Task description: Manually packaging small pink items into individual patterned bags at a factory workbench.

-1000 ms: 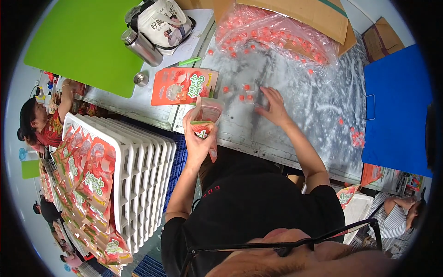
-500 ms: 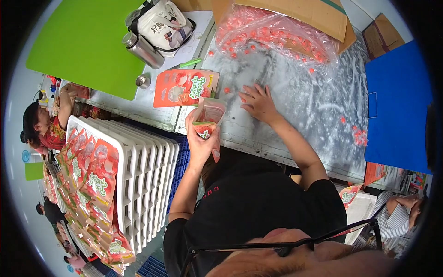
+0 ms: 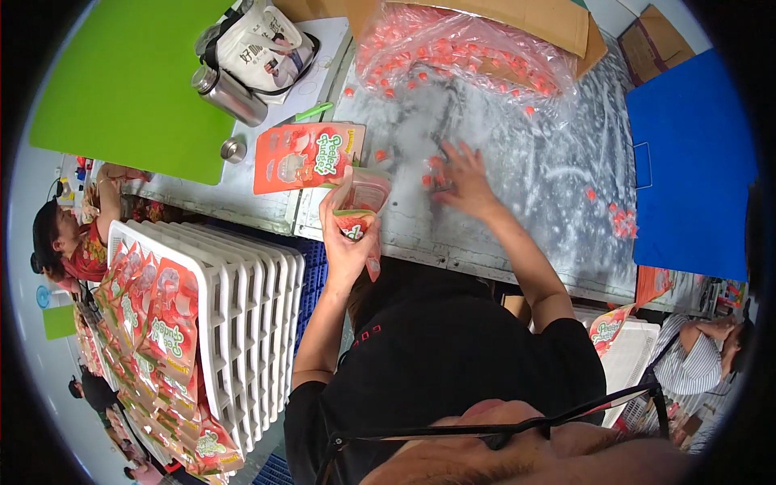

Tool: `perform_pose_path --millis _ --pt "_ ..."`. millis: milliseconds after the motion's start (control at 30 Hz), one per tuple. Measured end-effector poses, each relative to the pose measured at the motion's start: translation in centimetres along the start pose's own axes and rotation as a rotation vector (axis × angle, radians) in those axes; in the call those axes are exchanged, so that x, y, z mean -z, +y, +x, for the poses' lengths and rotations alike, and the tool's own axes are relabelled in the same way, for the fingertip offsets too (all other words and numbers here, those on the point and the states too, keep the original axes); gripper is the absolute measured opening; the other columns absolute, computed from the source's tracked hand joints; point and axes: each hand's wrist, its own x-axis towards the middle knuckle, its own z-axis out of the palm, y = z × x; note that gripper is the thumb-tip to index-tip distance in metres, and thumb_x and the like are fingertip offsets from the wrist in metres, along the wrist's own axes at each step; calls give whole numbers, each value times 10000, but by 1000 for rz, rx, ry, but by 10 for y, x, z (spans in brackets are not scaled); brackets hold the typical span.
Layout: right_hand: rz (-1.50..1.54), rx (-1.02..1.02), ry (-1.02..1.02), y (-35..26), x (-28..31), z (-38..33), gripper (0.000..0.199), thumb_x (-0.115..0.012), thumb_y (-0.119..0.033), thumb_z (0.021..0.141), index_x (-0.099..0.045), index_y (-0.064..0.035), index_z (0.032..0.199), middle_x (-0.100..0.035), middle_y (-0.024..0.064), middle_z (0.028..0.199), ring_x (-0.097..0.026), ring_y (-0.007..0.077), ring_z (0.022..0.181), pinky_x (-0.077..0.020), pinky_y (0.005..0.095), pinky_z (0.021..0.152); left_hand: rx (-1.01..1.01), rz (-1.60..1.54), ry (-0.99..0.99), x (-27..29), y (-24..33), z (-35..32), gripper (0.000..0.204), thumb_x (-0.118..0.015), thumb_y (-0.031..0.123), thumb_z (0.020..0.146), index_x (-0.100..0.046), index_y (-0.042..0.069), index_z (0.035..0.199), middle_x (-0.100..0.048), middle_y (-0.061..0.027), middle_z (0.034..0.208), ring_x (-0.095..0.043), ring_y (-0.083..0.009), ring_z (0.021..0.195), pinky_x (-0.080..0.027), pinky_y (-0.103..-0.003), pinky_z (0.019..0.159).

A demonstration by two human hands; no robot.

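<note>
My left hand (image 3: pixel 343 252) is closed around a red and clear pouch (image 3: pixel 366 194), whose mouth gapes upward at the table's near edge. My right hand (image 3: pixel 470 187) lies over the grey table with its fingers spread, slightly blurred. Several small red wrapped candies (image 3: pixel 435 172) sit against the thumb side of that hand; I cannot tell whether it touches all of them. One lone red candy (image 3: pixel 381 155) rests between the two hands. Just beyond my left hand, a flat red pouch (image 3: pixel 307 158) lies on the table.
A cardboard box (image 3: pixel 517 23) with a plastic liner (image 3: pixel 453 56) of red candies is at the back. A steel flask (image 3: pixel 230 95), its cap (image 3: pixel 234 149) and a green-handled tool (image 3: pixel 314 111) lie left. Stacked white trays (image 3: pixel 242 323) hold pouches. A blue panel (image 3: pixel 687 162) stands right.
My right hand has shifted slightly right relative to the table, and several candies now show beside its thumb. The left hand keeps its hold on the pouch. The whole view has shifted a little.
</note>
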Motion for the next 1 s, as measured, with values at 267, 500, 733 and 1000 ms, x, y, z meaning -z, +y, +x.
perform_pose_path --millis 267,500,733,1000 --pt "170 220 169 14 -48 -3 346 -742 -280 810 -664 -146 1120 -595 57 1156 -539 350 1111 -454 474 951 -26 -11 -5 -10 4 1 742 -752 -13 693 -503 38 1389 -465 -183 1366 -448 -344 1307 -346 -422 1128" --pt "1216 -389 419 -3 -5 17 162 -630 -222 965 -642 -70 1017 -620 30 890 -603 165 746 -494 322 657 -226 124 -105 -36 29 12 845 -795 -33 627 -469 70 1399 -452 -178 1344 -421 -365 1312 -357 -442 1108" --pt "1792 -213 510 -92 68 45 261 -503 -228 1029 -566 4 1130 -643 123 1026 -627 199 1007 -531 325 842 -262 164 -87 -54 30 13 929 -819 -46 583 -439 82 1421 -386 -181 1376 -399 -386 1319 -358 -459 1108" --pt "1628 -83 396 -106 84 43 255 -512 -149 993 -569 23 1172 -637 139 1175 -584 197 1134 -419 353 1044 -274 103 -13 -68 27 19 1027 -881 17 577 -364 75 1464 -327 -207 1398 -337 -419 1343 -354 -495 1110"
